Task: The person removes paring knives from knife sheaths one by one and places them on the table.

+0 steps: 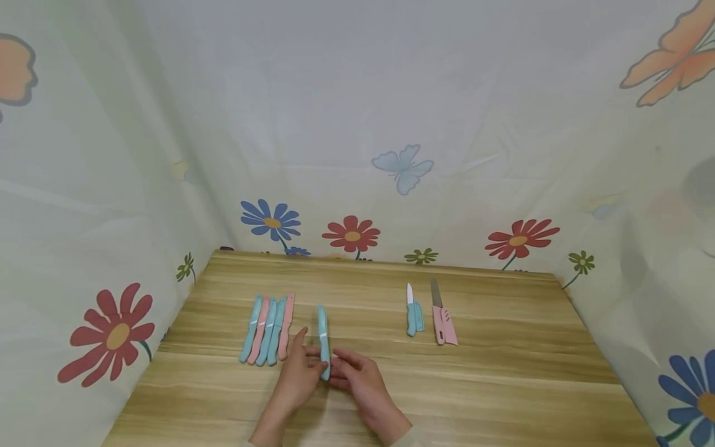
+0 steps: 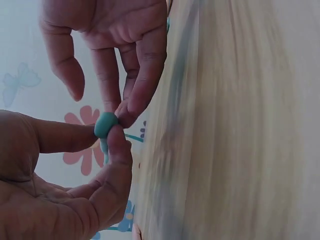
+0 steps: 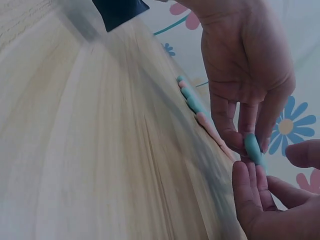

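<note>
A teal knife (image 1: 323, 329), its blade in a teal sheath, stands between my two hands with the handle toward me. My left hand (image 1: 298, 375) pinches the handle end between thumb and finger, as both wrist views show. The fingertips of my right hand (image 1: 363, 382) touch the handle from the other side. In the left wrist view, the right thumb stays apart from it. Just left of my left hand lies a row of several sheathed knives (image 1: 269, 329), teal and pink, side by side.
On the right half of the wooden table (image 1: 491, 372) lie a teal knife (image 1: 411, 316) with its pale blade bare and a pink knife (image 1: 438, 316) with a bare grey blade, each beside a matching sheath. A flowered cloth (image 1: 335, 124) hangs behind and at both sides.
</note>
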Tool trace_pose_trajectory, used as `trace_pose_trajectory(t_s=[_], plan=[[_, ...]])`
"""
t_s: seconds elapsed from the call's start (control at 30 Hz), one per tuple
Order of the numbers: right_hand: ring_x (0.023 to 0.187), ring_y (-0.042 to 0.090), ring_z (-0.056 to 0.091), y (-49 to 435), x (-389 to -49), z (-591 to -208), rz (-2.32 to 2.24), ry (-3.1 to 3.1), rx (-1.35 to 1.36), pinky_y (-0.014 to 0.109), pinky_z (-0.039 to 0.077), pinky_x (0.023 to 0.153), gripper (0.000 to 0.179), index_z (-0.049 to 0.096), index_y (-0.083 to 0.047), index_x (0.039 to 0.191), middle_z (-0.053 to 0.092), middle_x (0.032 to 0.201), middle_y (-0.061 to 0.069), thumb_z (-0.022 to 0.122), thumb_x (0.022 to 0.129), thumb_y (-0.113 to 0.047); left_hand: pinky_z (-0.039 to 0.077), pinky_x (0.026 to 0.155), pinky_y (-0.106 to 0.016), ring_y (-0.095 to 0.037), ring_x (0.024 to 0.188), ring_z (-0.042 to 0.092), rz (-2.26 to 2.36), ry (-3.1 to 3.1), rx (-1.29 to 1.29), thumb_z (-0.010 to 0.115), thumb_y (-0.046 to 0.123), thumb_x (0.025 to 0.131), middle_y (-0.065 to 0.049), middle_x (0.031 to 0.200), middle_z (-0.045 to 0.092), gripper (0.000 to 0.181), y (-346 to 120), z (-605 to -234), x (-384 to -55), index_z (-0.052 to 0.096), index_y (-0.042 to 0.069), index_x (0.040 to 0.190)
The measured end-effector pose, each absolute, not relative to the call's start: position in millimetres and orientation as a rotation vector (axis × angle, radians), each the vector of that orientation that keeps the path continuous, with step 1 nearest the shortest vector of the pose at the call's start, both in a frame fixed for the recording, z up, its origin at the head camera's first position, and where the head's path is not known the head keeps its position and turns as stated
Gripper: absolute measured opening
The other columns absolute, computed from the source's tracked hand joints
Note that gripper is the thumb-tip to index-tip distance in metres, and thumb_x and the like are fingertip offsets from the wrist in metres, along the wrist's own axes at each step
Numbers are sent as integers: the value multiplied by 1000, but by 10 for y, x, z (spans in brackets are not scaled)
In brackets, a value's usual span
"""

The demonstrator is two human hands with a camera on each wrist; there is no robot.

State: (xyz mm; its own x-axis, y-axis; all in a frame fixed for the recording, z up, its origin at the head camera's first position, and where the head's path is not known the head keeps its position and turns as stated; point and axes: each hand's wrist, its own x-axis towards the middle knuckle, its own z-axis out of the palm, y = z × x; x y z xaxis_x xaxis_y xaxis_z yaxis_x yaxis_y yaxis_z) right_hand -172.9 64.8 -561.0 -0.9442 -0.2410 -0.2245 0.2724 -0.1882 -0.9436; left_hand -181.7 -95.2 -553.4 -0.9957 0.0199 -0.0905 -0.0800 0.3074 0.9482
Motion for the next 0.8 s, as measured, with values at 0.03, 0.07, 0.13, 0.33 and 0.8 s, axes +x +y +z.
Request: trace_pose_trajectory(t_s=[0.03, 0.07, 0.13, 0.33, 0.8], plan=[[98, 19, 73, 668, -1728, -5607, -2189, 1775, 38, 37, 63, 91, 47, 50, 14, 142, 71, 121, 21, 60, 103, -10, 62, 78, -37, -30, 100, 72, 1813, 2445, -43, 69, -7, 89, -27, 120, 67, 87, -938, -5530, -1811, 17, -8, 159], [95, 18, 73, 689, -1725, -5603, -2183, 1800, 40, 37, 63, 90, 47, 52, 14, 141, 71, 118, 19, 61, 102, -10, 62, 77, -36, -29, 99, 72, 1826, 2418, -24, 69, -7, 89, -27, 120, 66, 88, -924, -5529, -1805, 16, -8, 159], [90, 16, 73, 732, -1715, -5592, -2163, 1851, 40, 35, 63, 87, 45, 55, 13, 139, 72, 114, 16, 63, 101, -10, 62, 75, -35, -28, 98, 72, 1846, 2368, 18, 68, -7, 90, -27, 122, 66, 87, -896, -5527, -1789, 16, -7, 160], [82, 14, 71, 869, -1695, -5577, -2143, 1929, 58, 33, 63, 80, 42, 59, 13, 133, 71, 105, 12, 66, 98, -9, 63, 70, -35, -24, 95, 72, 1903, 2245, 117, 69, -5, 91, -27, 126, 65, 82, -799, -5542, -1744, 23, -6, 160], [85, 12, 68, 1120, -1632, -5611, -2159, 1946, 145, 31, 62, 76, 39, 59, 12, 132, 69, 102, 7, 66, 98, -7, 64, 70, -32, -21, 93, 72, 1924, 2204, 172, 73, 0, 91, -18, 114, 69, 54, -544, -5589, -1697, 56, -2, 142]])
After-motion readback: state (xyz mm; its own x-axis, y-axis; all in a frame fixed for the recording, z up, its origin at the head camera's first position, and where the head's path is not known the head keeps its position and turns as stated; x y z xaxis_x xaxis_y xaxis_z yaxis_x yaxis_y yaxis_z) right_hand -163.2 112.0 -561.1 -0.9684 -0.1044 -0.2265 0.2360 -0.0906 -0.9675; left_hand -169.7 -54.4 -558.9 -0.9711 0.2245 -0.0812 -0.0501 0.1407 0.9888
